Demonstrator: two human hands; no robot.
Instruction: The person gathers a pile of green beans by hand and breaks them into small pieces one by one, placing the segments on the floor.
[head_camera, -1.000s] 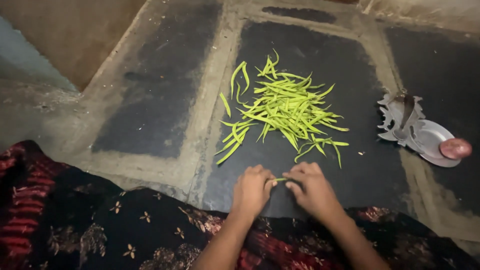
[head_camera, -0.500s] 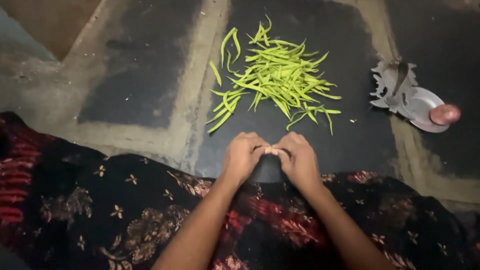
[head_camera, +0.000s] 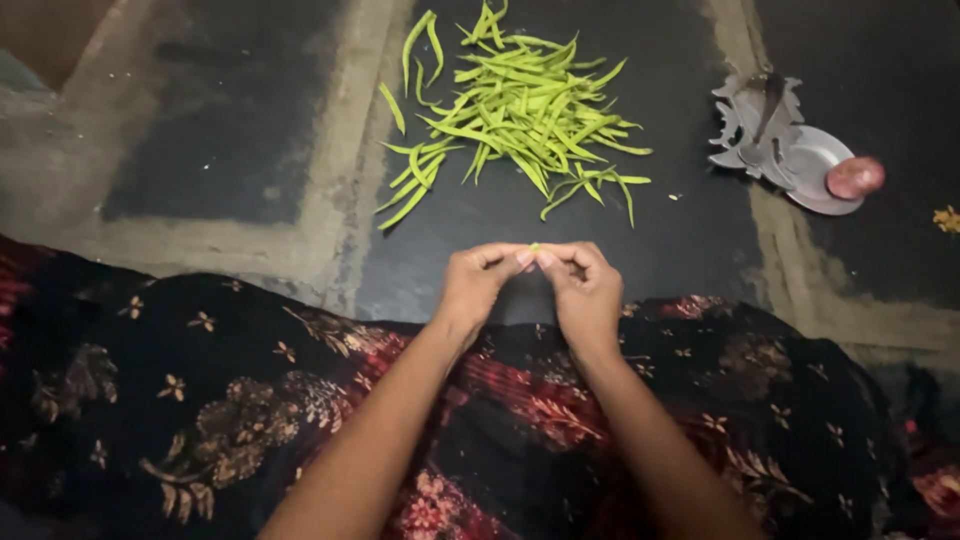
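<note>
Two hands meet fingertip to fingertip over the dark patterned cloth (head_camera: 300, 400) covering the person's lap. The left hand (head_camera: 478, 285) and right hand (head_camera: 585, 290) have fingers curled narrow, pinching a small green bean piece (head_camera: 534, 247) between them; only its tip shows. The heap of green beans (head_camera: 520, 100) lies well apart on the dark stone floor (head_camera: 200, 130). A metal dish (head_camera: 815, 160) holding a reddish round object (head_camera: 855, 177) sits off to the right.
</note>
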